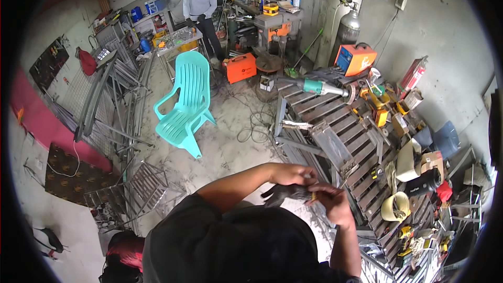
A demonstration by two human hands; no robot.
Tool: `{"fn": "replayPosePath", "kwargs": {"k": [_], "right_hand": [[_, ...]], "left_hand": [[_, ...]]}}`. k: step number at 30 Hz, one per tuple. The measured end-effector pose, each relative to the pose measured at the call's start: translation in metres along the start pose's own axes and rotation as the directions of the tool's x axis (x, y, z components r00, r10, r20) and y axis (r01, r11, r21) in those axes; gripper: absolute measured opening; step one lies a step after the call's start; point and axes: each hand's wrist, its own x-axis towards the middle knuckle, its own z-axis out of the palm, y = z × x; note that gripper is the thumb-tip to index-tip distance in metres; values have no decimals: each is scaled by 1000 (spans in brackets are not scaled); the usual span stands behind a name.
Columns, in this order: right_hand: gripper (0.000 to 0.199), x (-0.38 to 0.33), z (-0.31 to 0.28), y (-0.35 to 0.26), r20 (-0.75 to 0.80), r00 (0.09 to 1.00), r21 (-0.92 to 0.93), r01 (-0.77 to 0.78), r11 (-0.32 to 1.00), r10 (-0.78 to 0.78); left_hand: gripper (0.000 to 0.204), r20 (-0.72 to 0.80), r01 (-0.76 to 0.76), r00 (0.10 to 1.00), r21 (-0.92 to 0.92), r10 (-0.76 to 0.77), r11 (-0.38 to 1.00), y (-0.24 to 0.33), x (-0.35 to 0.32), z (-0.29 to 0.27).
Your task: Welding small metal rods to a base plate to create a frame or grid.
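Close in front of my body, both hands are together on a dark work glove (288, 194), whose limp fingers point to the left. My left hand (294, 174) is closed on its upper edge, fingers bent over the cloth. From the right, my right hand (335, 205) pinches the same glove near a small yellowish strip at its end. Whether a second glove lies within the bundle cannot be made out. The slatted metal workbench (335, 106) stands just beyond and to the right of my hands.
A green angle grinder (319, 87), an orange welding machine (356, 58) and a cream bucket (395, 207) sit on the bench. A turquoise plastic chair (183, 105) stands ahead left, with cables (254, 131) on the floor. Another person (199, 8) stands at a far table.
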Motion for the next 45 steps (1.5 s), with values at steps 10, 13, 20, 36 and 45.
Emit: {"fn": "replayPosePath", "kwargs": {"k": [10,13,20,36,45], "right_hand": [[28,103,129,-26,280,905,-704,421,572,-321],[16,139,161,-3,112,964,-673,251,696,-240],[13,192,222,77,-252,884,-205,-448,870,395],[42,245,302,91,96,790,-9,-608,794,606],[28,275,297,79,136,773,-272,-573,773,620]], "left_hand": [[48,63,113,993,-199,-102,974,-52,-115,-74],[41,-314,51,941,-244,-129,968,-55,-165,-104],[43,-665,79,745,1,-59,997,-87,-266,-126],[33,-591,148,760,-249,-271,957,-101,-325,-126],[22,-686,0,700,-280,-200,960,-112,-344,-135]]}}
